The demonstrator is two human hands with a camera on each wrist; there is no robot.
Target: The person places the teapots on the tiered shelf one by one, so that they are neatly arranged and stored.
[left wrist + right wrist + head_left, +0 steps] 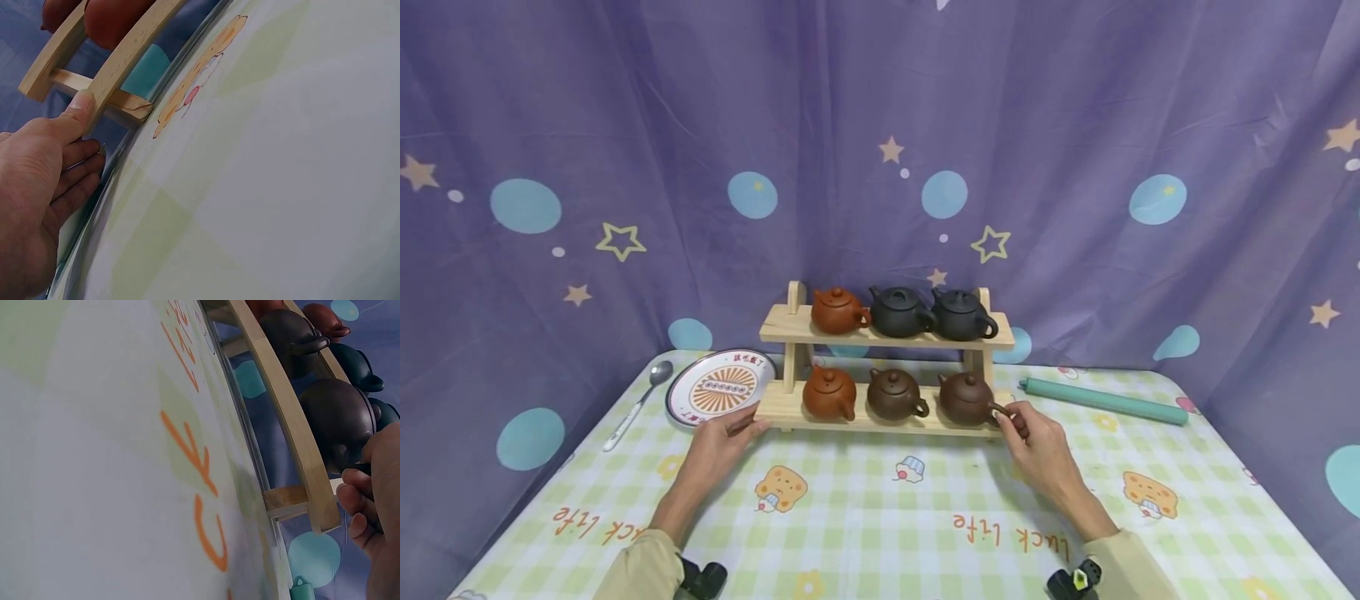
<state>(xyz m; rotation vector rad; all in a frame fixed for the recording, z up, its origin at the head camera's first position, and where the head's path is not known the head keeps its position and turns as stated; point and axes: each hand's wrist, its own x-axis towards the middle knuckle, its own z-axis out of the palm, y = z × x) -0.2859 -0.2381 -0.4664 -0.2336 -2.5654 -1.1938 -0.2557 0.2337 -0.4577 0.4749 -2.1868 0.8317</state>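
Note:
A two-tier wooden rack bears small clay teapots, three on each tier. My left hand holds the left end of the lower board, its thumb on top in the left wrist view. At the other end, my right hand pinches the handle of a dark brown teapot, which sits on the lower board. Beside that one stand another brown teapot and an orange-brown teapot. Above them are a reddish teapot and two black teapots, one in the middle and one at right.
Left of the rack lies a patterned plate, with a spoon farther left. A green rolled-up tube lies to the right. A checked cloth covers the table, and a purple curtain hangs behind it.

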